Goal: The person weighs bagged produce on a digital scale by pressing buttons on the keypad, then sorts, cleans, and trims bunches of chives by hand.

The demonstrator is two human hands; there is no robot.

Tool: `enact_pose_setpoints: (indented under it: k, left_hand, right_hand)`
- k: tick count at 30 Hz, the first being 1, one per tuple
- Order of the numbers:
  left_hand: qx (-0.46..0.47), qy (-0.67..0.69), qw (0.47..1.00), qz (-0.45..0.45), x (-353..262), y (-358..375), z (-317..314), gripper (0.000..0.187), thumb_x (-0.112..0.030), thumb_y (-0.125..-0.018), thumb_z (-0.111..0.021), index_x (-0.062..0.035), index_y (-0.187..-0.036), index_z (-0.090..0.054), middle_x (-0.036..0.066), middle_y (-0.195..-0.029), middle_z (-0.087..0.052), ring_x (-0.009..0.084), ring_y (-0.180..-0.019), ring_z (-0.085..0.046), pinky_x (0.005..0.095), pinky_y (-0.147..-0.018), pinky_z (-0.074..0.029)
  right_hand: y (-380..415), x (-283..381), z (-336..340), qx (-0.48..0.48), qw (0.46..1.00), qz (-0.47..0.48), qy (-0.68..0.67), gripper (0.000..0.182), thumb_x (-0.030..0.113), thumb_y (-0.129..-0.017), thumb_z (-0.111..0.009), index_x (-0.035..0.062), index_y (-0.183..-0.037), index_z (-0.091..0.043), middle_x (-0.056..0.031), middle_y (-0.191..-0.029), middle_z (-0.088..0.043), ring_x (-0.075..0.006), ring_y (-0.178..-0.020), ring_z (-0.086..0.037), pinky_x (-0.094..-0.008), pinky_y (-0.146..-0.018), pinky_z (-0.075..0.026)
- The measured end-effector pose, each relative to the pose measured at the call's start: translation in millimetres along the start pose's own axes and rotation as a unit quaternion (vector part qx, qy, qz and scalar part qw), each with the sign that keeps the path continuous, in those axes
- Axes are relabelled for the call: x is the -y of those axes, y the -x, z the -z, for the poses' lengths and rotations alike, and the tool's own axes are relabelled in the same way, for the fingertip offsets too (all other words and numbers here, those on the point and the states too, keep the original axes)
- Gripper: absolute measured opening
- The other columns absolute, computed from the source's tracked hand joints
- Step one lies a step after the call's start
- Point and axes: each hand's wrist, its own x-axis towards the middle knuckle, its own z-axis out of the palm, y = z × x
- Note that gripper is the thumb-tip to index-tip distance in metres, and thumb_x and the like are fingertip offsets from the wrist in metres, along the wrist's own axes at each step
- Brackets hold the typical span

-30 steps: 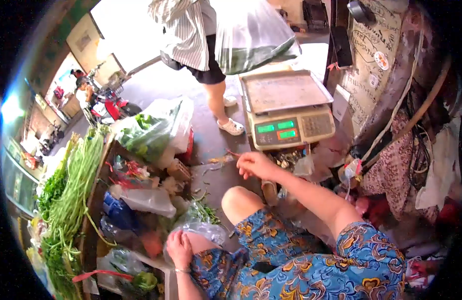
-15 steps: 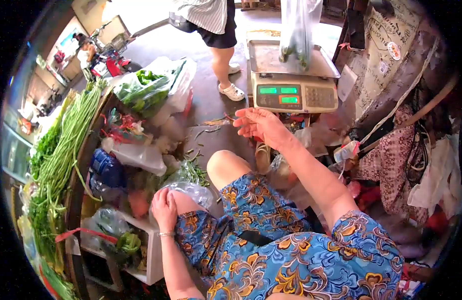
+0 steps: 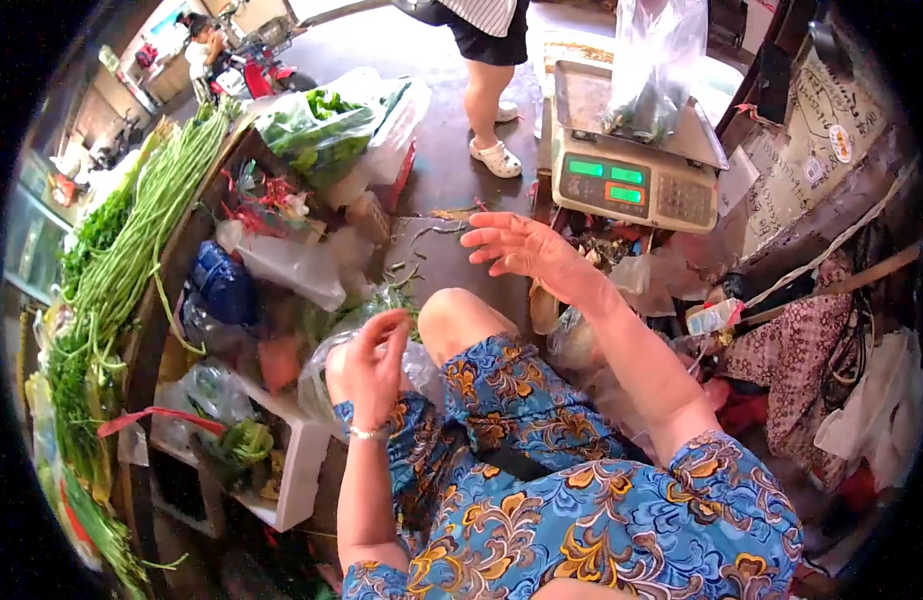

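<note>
My right hand [image 3: 526,252] is held out in mid-air below the scale, fingers stretched and apart, with nothing in it. Raised above my left knee is my left hand [image 3: 376,365], its fingers loosely curved and nothing seen in them. A bunched clear plastic bag [image 3: 321,385] lies beside that knee, behind the hand. Ahead stands a digital scale [image 3: 636,190] with green lit displays. On its metal tray [image 3: 581,95] rests a clear plastic bag of dark green produce [image 3: 646,110], upright.
Long green beans [image 3: 146,270] and leafy greens line the left stall edge. A bag of leafy vegetables [image 3: 326,130] lies at its far end. A white foam box [image 3: 306,470] stands low left. Beyond the stall, a person in white clogs [image 3: 495,158] stands near the scale.
My left hand has lifted off my knee. The right hand stays outstretched. The produce bag looks lower and more settled on the scale tray. The whole view has shifted slightly.
</note>
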Motion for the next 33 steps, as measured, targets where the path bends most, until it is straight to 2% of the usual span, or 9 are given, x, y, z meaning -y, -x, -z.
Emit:
enact_pose_setpoints:
  k: [1,4,6,10,15,22,24,28,33]
  left_hand:
    - [0.029,0.172,0.984,0.015,-28,-1,-7,0.019,-0.007,-0.090,-0.059,0.0035,-0.105,-0.061,0.008,-0.092,-0.067,0.0146,-0.086,-0.064,0.0251,-0.081,-0.048]
    - [0.104,0.347,0.932,-0.016,-48,-9,-28,0.025,0.001,-0.087,-0.060,0.0015,-0.112,-0.059,0.006,-0.096,-0.065,0.0121,-0.089,-0.061,0.0245,-0.082,-0.048]
    - [0.113,0.344,0.931,-0.039,-63,-9,-41,0.028,-0.002,-0.087,-0.060,0.0034,-0.115,-0.056,0.010,-0.097,-0.066,0.0175,-0.089,-0.063,0.0303,-0.084,-0.050]
    - [0.139,0.406,0.902,-0.046,-67,-17,-52,0.030,-0.002,-0.086,-0.062,0.0026,-0.115,-0.055,0.008,-0.098,-0.066,0.0152,-0.086,-0.063,0.0270,-0.077,-0.051]
    - [0.063,0.392,0.918,-0.010,-53,-18,-52,0.015,-0.006,-0.090,-0.059,0.0039,-0.101,-0.062,0.010,-0.083,-0.067,0.0162,-0.072,-0.065,0.0265,-0.069,-0.053]
    - [0.016,0.454,0.891,0.002,-41,-17,-53,0.017,-0.009,-0.091,-0.058,0.0034,-0.102,-0.062,0.011,-0.084,-0.068,0.0180,-0.071,-0.065,0.0281,-0.069,-0.053]
    - [0.010,0.505,0.863,0.019,-38,-19,-53,0.017,-0.008,-0.090,-0.058,0.0032,-0.102,-0.062,0.011,-0.083,-0.068,0.0181,-0.071,-0.065,0.0286,-0.069,-0.054]
    - [0.028,0.500,0.865,0.037,-34,-21,-47,0.014,-0.008,-0.092,-0.055,0.0016,-0.100,-0.062,0.011,-0.088,-0.067,0.0190,-0.073,-0.065,0.0293,-0.068,-0.054]
    - [0.034,0.498,0.866,0.030,-29,-21,-48,0.014,-0.007,-0.092,-0.055,0.0013,-0.101,-0.062,0.012,-0.088,-0.067,0.0192,-0.073,-0.065,0.0290,-0.067,-0.054]
  right_hand:
    - [-1,1,-4,-0.001,1.000,-0.012,-0.006,0.058,0.027,-0.087,-0.064,0.0058,-0.136,-0.041,-0.0090,-0.127,-0.055,-0.0173,-0.110,-0.056,-0.0308,-0.091,-0.043]
    - [-5,1,-14,0.003,0.999,-0.020,0.038,0.062,0.029,-0.085,-0.067,0.0073,-0.137,-0.040,-0.0079,-0.129,-0.052,-0.0169,-0.113,-0.053,-0.0309,-0.094,-0.041]
    - [-10,-4,-17,0.026,0.999,0.003,0.047,0.062,0.029,-0.085,-0.066,0.0082,-0.137,-0.040,-0.0074,-0.128,-0.052,-0.0160,-0.114,-0.051,-0.0318,-0.096,-0.040]
    - [-17,-10,-29,0.017,0.999,-0.006,0.039,0.061,0.027,-0.087,-0.066,0.0058,-0.138,-0.038,-0.0081,-0.124,-0.051,-0.0148,-0.111,-0.051,-0.0304,-0.097,-0.041]
    - [-17,-15,-41,0.006,0.998,0.002,0.056,0.051,0.022,-0.092,-0.059,0.0033,-0.135,-0.040,-0.0076,-0.123,-0.052,-0.0134,-0.110,-0.051,-0.0283,-0.096,-0.041]
    - [-22,-24,-60,0.010,0.999,-0.023,-0.038,0.042,0.021,-0.098,-0.048,0.0012,-0.135,-0.041,-0.0090,-0.121,-0.054,-0.0125,-0.107,-0.053,-0.0254,-0.091,-0.043]
    - [-24,-27,-61,0.008,0.998,-0.036,-0.055,0.040,0.022,-0.098,-0.048,0.0015,-0.133,-0.043,-0.0052,-0.113,-0.055,-0.0095,-0.100,-0.053,-0.0232,-0.087,-0.044]
    - [-27,-28,-67,-0.015,0.997,-0.032,-0.068,0.039,0.024,-0.098,-0.048,0.0012,-0.129,-0.045,0.0004,-0.100,-0.057,-0.0050,-0.088,-0.051,-0.0200,-0.078,-0.045]
    - [-29,-29,-68,-0.013,0.998,-0.031,-0.060,0.039,0.024,-0.098,-0.048,0.0010,-0.129,-0.045,-0.0015,-0.104,-0.057,-0.0064,-0.092,-0.052,-0.0208,-0.081,-0.045]
